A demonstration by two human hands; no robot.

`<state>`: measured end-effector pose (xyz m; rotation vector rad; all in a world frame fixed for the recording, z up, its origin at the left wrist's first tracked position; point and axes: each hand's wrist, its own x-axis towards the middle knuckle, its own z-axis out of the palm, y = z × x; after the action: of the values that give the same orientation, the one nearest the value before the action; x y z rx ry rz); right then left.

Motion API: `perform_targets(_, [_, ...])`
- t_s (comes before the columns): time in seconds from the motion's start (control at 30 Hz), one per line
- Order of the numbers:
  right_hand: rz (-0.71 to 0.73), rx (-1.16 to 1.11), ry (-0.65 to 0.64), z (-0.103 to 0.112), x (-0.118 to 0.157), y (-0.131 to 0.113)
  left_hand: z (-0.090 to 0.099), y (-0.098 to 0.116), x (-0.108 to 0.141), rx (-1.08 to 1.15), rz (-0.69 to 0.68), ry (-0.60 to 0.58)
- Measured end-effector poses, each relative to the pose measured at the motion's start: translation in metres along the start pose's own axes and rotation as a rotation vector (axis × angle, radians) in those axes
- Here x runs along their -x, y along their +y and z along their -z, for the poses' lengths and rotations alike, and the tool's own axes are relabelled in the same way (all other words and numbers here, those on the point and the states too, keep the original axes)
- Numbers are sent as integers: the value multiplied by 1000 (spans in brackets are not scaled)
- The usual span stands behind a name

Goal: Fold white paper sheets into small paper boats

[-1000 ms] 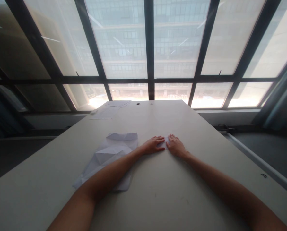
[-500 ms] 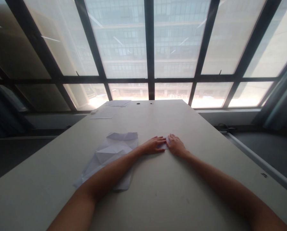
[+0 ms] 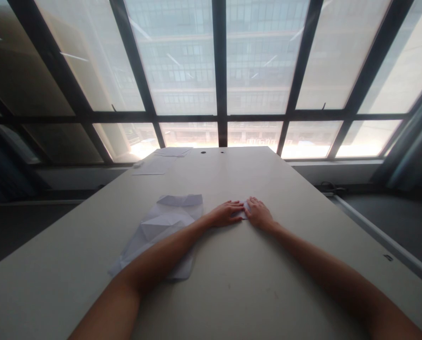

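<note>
A small piece of folded white paper (image 3: 245, 208) lies on the table, mostly hidden under my fingers. From the left, my left hand (image 3: 227, 213) rests on it palm down, fingers stretched out and a little apart, thumb nearer to me. My right hand (image 3: 258, 213) lies against its right side, fingers extended over the paper and pointing away from me. Both hands press on the paper and nearly meet at the fingertips. Under and beside my left forearm is a larger creased white sheet (image 3: 170, 217), partly covered by the arm.
The white table (image 3: 239, 269) stretches toward the windows. Flat paper sheets (image 3: 150, 166) lie at its far left, beside a small pale object (image 3: 138, 165). Two dark round spots (image 3: 203, 152) show near the far edge. A dark mark (image 3: 388, 258) is near the right edge.
Almost nothing differs. My fingers have shifted very slightly on the small folded paper, and both arms stay in place.
</note>
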<state>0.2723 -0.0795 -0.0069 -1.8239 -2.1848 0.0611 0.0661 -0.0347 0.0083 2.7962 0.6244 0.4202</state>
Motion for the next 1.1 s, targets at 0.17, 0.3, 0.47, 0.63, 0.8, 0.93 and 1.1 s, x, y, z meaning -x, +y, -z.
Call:
perform_targets(0.17, [5, -2, 8, 0, 1, 0, -1, -1, -1, 41, -21, 13])
perform_targets(0.3, [1, -2, 11, 0, 0, 0, -1, 0, 0, 51, -23, 20])
perform_targets(0.47, [8, 11, 24, 1, 0, 0, 0, 2, 0, 27, -18, 34])
perform_targets(0.63, [16, 30, 52, 3, 0, -1, 0, 3, -1, 31, -65, 57])
perform_targets(0.8, [15, 28, 60, 5, 1, -1, -4, -1, -4, 58, -84, 52])
perform_targets(0.93, [9, 20, 55, 7, 1, -3, -4, -5, -4, 117, -88, 66])
perform_targets(1.1, [7, 27, 47, 9, 3, -4, -1, -5, -3, 269, -108, 47])
